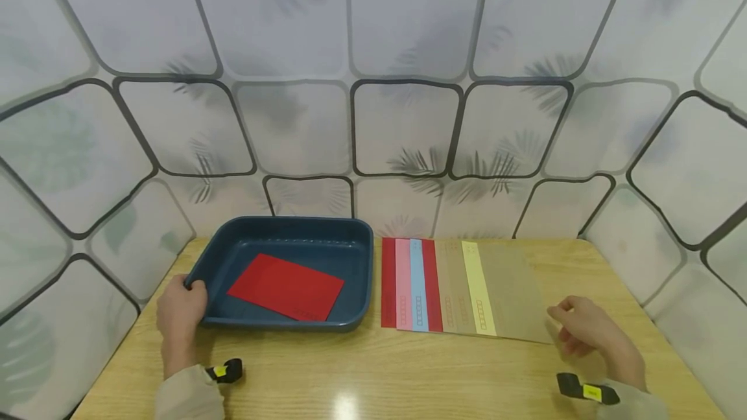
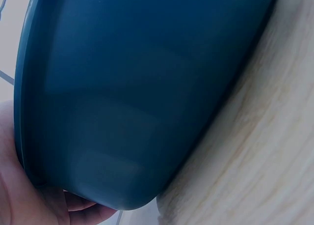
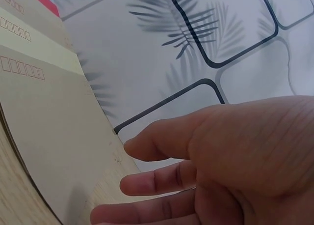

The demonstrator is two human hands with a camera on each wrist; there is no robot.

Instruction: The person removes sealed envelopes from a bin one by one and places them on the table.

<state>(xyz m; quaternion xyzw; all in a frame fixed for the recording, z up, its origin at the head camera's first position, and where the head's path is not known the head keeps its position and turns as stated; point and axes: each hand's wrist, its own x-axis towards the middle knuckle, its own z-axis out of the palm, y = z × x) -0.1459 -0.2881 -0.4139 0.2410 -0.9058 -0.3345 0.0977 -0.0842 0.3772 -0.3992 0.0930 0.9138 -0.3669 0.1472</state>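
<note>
My left hand [image 1: 182,308] grips the near left corner of a dark blue tray [image 1: 363,290], thumb over the rim and fingers outside, as the left wrist view shows from below the rim. A red envelope [image 1: 286,287] lies tilted inside the tray. To its right, overlapping envelopes are fanned out in a row: red, pink, light blue [image 1: 417,284], red, tan, yellow [image 1: 478,287] and a wide tan envelope [image 1: 516,293] at the right end. My right hand [image 1: 586,328] hovers by that end's edge, its fingers loosely bent and holding nothing, thumb apart from the fingers in the right wrist view.
Everything rests on a light wooden table [image 1: 408,374]. Patterned wall panels [image 1: 408,128] rise behind the table and on both sides. The tray stands close to the back left, with a narrow strip of table between it and the envelopes.
</note>
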